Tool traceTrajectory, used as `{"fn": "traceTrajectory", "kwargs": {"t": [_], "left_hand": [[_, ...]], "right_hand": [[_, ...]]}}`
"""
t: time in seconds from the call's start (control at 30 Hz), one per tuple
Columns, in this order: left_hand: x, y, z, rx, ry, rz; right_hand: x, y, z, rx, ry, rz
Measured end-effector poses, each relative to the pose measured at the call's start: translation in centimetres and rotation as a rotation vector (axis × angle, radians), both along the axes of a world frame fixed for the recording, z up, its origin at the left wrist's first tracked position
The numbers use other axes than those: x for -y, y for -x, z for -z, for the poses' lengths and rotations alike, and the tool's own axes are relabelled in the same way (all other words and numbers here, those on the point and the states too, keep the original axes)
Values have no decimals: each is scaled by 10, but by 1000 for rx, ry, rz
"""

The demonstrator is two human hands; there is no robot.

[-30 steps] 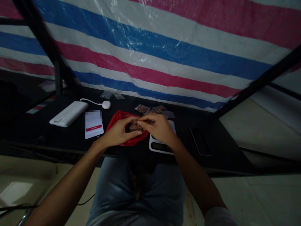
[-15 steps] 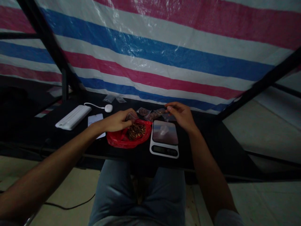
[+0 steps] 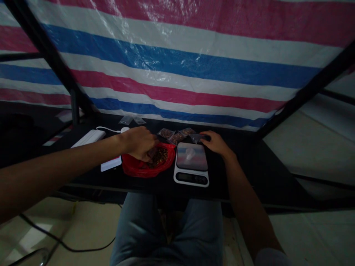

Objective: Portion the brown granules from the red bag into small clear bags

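My left hand (image 3: 142, 144) is bent down over a red plastic bag (image 3: 135, 170), its closed fingertips among brown and yellowish kernels (image 3: 162, 156). A small plastic bag (image 3: 152, 152) shows dimly in those fingers, mostly hidden. To the right, my right hand (image 3: 216, 143) rests low by the table, thumb and forefinger at the edge of a small clear bag (image 3: 195, 138). Between the hands stands a white kitchen scale (image 3: 191, 178), with a crumpled clear piece of plastic (image 3: 190, 154) on its plate.
Several filled clear bags (image 3: 166, 133) lie behind the scale. Flat clear bags (image 3: 132, 120) are at the back left. A phone (image 3: 111, 164), a white power bank (image 3: 90, 137) and its cable (image 3: 107, 129) lie left. A striped tarp (image 3: 177, 74) hangs behind the black table (image 3: 249, 166).
My left hand has moved down into the red bag with the small bag. My right hand has lowered onto the clear bag's edge. The camera view has shifted slightly.
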State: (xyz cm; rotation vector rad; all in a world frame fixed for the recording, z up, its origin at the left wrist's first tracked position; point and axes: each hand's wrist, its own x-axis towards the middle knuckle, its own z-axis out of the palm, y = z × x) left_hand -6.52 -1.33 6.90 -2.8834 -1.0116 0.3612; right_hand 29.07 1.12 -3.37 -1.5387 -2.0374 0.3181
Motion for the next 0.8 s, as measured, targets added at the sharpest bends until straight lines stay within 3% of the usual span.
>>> {"fn": "traceTrajectory", "kwargs": {"t": [0.17,0.3,0.43,0.57,0.8], "left_hand": [[-2,-2,-9,-57,-30,40],[0,-4,-16,-135,-74,95],[5,-8,-23,-120,-44,66],[5,-9,-32,-46,-23,26],[3,2,-37,76,177,26]], "right_hand": [[3,-13,0,141,46,229],[6,-11,-1,207,-75,391],[0,3,2,55,-211,175],[-12,16,8,-1,-222,-55],[-35,12,13,59,-108,-188]]}}
